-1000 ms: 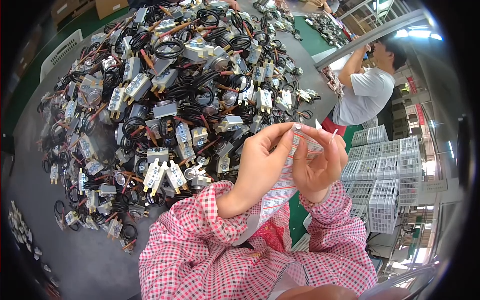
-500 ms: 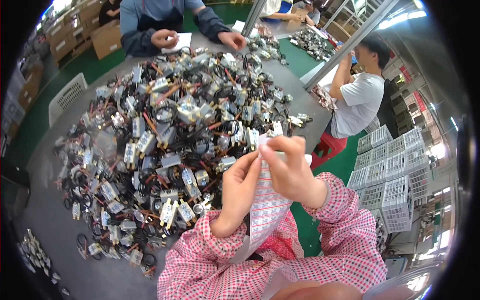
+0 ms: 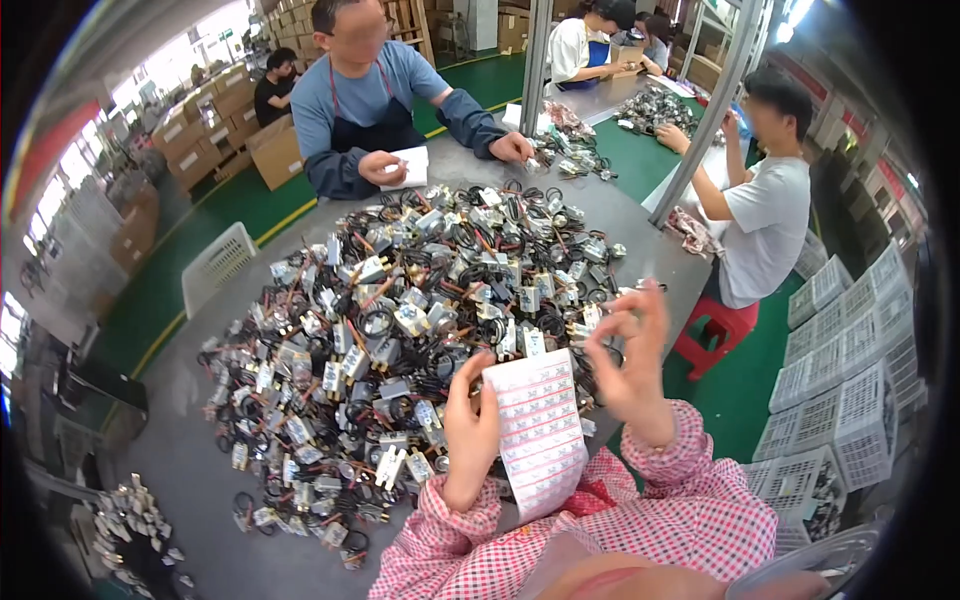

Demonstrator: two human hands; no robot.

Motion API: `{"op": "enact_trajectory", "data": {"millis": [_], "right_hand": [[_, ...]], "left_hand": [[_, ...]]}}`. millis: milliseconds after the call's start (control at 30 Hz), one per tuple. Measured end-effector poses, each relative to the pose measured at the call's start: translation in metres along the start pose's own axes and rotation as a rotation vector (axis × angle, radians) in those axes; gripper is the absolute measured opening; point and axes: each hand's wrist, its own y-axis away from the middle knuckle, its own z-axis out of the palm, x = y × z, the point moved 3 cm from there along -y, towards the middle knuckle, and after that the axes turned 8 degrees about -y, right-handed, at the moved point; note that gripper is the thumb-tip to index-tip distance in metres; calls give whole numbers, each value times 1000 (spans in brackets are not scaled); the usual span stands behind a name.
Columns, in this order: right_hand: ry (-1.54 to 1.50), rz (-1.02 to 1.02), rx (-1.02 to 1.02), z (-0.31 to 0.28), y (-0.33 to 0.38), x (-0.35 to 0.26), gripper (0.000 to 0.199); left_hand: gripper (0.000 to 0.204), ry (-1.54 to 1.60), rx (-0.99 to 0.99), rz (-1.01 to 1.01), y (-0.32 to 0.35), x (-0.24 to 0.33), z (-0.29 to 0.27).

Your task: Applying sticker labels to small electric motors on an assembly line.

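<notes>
My left hand [image 3: 472, 430] grips the upper left edge of a sheet of stickers [image 3: 543, 430] between thumb and fingers. The sheet is white, with rows of small printed labels divided by pink-red lines, and hangs tilted before my chest. Off the sheet's upper right side, my right hand [image 3: 635, 365] is raised with its fingers bent and apart; I see nothing held in it. Just beyond both hands lies a large heap of small grey-and-white box-shaped electrical parts [image 3: 410, 320] with black cables, brassy prongs and reddish-brown pieces.
The heap covers much of a grey table [image 3: 185, 400]. Across it, a person in blue [image 3: 365, 110] handles parts. Another person in white [image 3: 765, 200] sits at the right on a red stool [image 3: 715, 335]. A metal post [image 3: 705, 115] rises near the table's right edge. White crates [image 3: 860, 400] stand at right.
My right hand has come away from the sheet's top edge to the right, and its fingers have spread. The sheet now faces up more fully in my left hand. The view has tilted upward.
</notes>
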Motion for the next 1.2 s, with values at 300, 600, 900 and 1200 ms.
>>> {"op": "enact_trajectory", "data": {"millis": [300, 600, 900, 1200], "right_hand": [[-910, 542, 535, -39, 30, 85, 90], [-929, 579, 954, -110, 94, 124, 79], [-964, 516, 1016, -130, 97, 101, 74], [-1074, 383, 817, -117, 67, 98, 69]], "left_hand": [[39, -799, 437, 352, -28, 49, -3], [40, -1235, 475, 374, -51, 52, 2], [17, -1034, 350, 295, -41, 62, -5], [19, -577, 693, 276, -32, 83, -60]]}}
